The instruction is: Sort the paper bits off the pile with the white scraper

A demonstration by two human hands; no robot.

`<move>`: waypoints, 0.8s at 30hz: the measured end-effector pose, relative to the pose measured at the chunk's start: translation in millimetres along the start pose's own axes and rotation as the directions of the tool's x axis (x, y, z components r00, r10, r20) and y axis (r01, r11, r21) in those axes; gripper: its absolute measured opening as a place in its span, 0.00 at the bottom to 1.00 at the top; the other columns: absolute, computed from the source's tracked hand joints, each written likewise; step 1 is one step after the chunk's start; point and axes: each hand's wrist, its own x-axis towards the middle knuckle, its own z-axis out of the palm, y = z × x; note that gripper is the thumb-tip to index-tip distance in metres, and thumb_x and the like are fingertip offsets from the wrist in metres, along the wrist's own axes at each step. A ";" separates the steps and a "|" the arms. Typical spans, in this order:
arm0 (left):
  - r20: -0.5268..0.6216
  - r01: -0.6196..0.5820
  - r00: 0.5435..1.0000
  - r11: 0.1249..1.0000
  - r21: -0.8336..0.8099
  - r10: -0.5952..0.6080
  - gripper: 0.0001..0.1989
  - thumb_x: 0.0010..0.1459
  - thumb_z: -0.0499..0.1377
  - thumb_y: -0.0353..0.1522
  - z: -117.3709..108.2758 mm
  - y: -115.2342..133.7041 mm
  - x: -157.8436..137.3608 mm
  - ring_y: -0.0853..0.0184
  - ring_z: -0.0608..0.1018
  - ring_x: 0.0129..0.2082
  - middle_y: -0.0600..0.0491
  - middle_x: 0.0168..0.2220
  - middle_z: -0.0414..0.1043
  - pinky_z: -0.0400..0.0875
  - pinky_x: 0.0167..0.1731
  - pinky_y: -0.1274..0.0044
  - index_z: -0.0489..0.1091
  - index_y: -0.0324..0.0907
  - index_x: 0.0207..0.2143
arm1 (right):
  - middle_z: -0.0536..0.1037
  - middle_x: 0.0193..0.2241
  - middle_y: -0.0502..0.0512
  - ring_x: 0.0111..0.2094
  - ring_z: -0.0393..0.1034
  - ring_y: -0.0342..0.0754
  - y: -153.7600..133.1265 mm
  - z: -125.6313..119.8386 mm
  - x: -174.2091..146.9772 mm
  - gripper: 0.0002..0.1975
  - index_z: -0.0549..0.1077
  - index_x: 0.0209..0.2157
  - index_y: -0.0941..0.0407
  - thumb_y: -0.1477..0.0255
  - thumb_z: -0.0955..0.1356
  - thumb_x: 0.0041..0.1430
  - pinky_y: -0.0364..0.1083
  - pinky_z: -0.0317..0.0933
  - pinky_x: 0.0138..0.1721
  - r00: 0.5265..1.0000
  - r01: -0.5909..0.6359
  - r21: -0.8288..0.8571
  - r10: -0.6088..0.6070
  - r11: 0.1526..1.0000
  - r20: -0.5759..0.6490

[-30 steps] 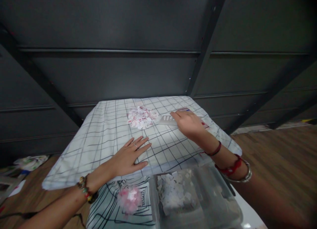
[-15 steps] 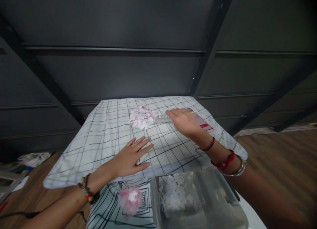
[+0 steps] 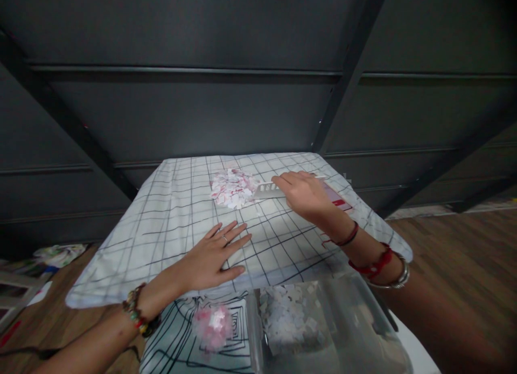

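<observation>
A pile of torn white and pink paper bits lies on the white checked cloth. My right hand is closed around a flat white strip with a row of slots. The strip's left end stands at the right edge of the pile, and its exact kind is unclear. Partly behind my right hand lies a pink card or sheet with a red patch. My left hand rests flat on the cloth, fingers spread, in front of the pile and holding nothing.
Close to me is a clear plastic bin with white paper scraps at its left. Beside it, a pink and white puff sits on a patterned cloth. A dark panel wall rises behind the table.
The view has shifted slightly. My right hand stays closed on the slotted strip at the pile's right edge, with little movement. The left hand keeps its place on the cloth.
</observation>
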 end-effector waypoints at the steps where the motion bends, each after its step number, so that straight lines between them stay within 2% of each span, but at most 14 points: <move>1: 0.001 -0.001 1.000 1.000 0.000 0.001 0.30 0.61 0.49 0.46 0.0 0.0 0.1 0.52 0.48 0.63 0.48 0.65 0.41 0.44 0.58 0.56 0.46 0.46 0.62 | 0.75 0.30 0.57 0.31 0.66 0.47 0.0 1.7 1.3 0.17 0.72 0.37 0.60 0.84 0.55 0.56 0.46 0.51 0.33 1.000 0.004 0.001 -0.004 1.000 0.012; 5: 0.011 0.003 1.000 1.000 0.004 -0.003 0.30 0.61 0.49 0.46 -0.1 -0.1 0.6 0.52 0.48 0.63 0.47 0.65 0.41 0.45 0.58 0.56 0.46 0.46 0.62 | 0.76 0.31 0.57 0.31 0.67 0.47 4.0 6.2 4.1 0.17 0.72 0.37 0.60 0.85 0.55 0.55 0.46 0.51 0.33 0.997 -0.041 0.001 0.041 0.999 0.062; 9: -0.004 -0.003 1.000 1.000 0.014 0.003 0.30 0.61 0.50 0.45 0.6 -0.7 0.8 0.51 0.48 0.63 0.47 0.65 0.41 0.46 0.58 0.56 0.46 0.46 0.62 | 0.76 0.34 0.58 0.33 0.67 0.48 11.2 7.4 0.8 0.19 0.72 0.40 0.60 0.85 0.56 0.54 0.46 0.52 0.34 0.997 -0.077 0.038 0.076 0.996 0.034; 17: 0.006 0.000 1.000 1.000 -0.020 0.000 0.30 0.61 0.51 0.44 -1.9 -0.1 2.4 0.52 0.49 0.63 0.50 0.65 0.42 0.45 0.58 0.56 0.46 0.49 0.62 | 0.76 0.32 0.59 0.31 0.66 0.48 19.5 10.9 -3.6 0.18 0.72 0.39 0.61 0.84 0.56 0.53 0.46 0.52 0.32 0.993 -0.084 0.016 0.082 0.996 0.088; 24: -0.001 -0.004 1.000 0.999 -0.038 0.004 0.30 0.61 0.50 0.45 -3.1 0.3 2.8 0.52 0.49 0.63 0.50 0.65 0.42 0.44 0.59 0.56 0.46 0.48 0.62 | 0.76 0.32 0.57 0.32 0.66 0.47 20.8 17.5 0.2 0.19 0.72 0.39 0.60 0.85 0.56 0.52 0.46 0.53 0.33 0.998 -0.070 0.072 0.070 0.995 0.000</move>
